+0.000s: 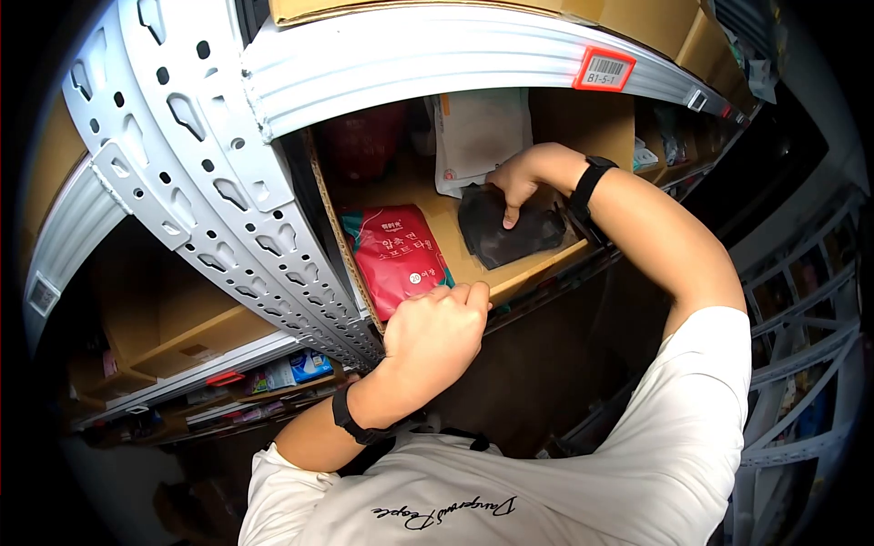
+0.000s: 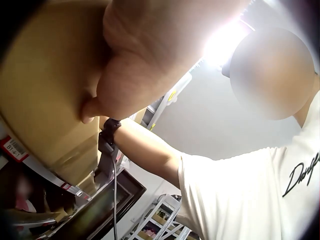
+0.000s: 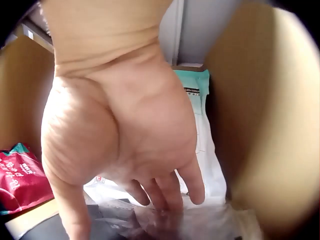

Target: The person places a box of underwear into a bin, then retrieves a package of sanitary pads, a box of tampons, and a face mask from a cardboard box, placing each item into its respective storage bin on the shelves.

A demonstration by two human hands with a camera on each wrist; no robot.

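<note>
A cardboard box point(image 1: 537, 271) on the shelf holds a red pouch point(image 1: 396, 255) at its left, a dark plastic-wrapped package point(image 1: 510, 232) at front right and a white package point(image 1: 482, 136) behind. The left hand point(image 1: 437, 328) grips the box's front edge beside the red pouch; in the left wrist view, the left hand point(image 2: 145, 60) lies against the cardboard point(image 2: 50, 90). Above the dark package, the right hand point(image 1: 528, 182) touches it with the thumb. The right wrist view shows the right hand point(image 3: 125, 125) with fingers extended down to clear plastic point(image 3: 150, 225); their tips are partly hidden.
A perforated metal upright point(image 1: 232, 191) stands left of the box, and a shelf beam point(image 1: 410, 59) with a red-framed label point(image 1: 604, 69) crosses above it. Further boxes point(image 1: 173, 337) sit on shelves at the left. Another red package point(image 1: 364, 136) lies deeper inside the box.
</note>
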